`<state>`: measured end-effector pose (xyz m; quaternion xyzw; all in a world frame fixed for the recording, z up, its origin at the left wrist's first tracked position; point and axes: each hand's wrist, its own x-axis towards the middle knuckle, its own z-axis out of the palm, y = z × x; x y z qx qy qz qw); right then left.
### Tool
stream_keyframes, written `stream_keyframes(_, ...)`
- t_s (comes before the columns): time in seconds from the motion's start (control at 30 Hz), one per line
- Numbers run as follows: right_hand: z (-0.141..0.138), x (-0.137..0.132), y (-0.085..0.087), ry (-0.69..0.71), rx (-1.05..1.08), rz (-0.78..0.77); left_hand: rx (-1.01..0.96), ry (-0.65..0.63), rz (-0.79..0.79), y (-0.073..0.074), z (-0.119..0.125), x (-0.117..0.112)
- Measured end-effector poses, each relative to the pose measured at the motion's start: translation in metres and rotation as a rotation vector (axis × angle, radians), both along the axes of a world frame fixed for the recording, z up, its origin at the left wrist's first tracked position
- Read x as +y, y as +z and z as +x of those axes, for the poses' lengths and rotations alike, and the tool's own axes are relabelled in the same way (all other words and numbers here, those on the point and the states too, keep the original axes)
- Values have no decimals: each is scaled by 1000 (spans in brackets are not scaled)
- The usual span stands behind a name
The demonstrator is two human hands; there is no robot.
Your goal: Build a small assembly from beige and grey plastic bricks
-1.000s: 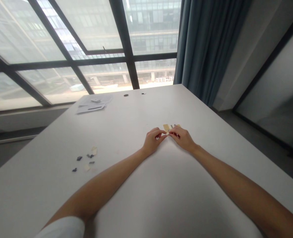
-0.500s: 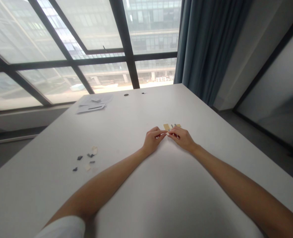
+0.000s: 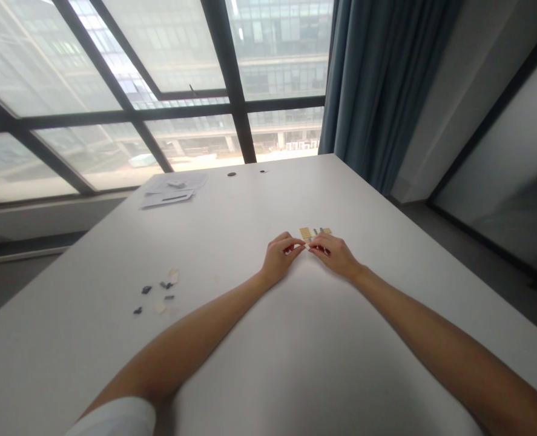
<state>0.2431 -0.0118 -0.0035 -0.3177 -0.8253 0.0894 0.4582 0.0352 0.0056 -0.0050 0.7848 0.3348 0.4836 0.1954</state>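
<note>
My left hand and my right hand meet over the white table, thumbs and forefingers pinched together. Between their fingertips shows a small whitish piece, too small to name. Just beyond the fingers lies a flat yellow piece with a grid-like pattern. Beside it, partly covered by my right hand, are small grey strips and another yellow piece.
To the left lie several small dark pieces and pale flat pieces. Sheets of paper rest at the far left, under a dark pen-like thing. A dark disc sits near the far edge. A blue curtain hangs beyond.
My fingertips have shifted very slightly, and a bit more of the whitish piece shows between them. Everything on the table stays where it was.
</note>
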Motion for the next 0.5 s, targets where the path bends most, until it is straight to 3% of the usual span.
stream_keyframes(0.5, 2, 0, -4, -48, -44, -51, 24, 5, -39, 1, 0, -1)
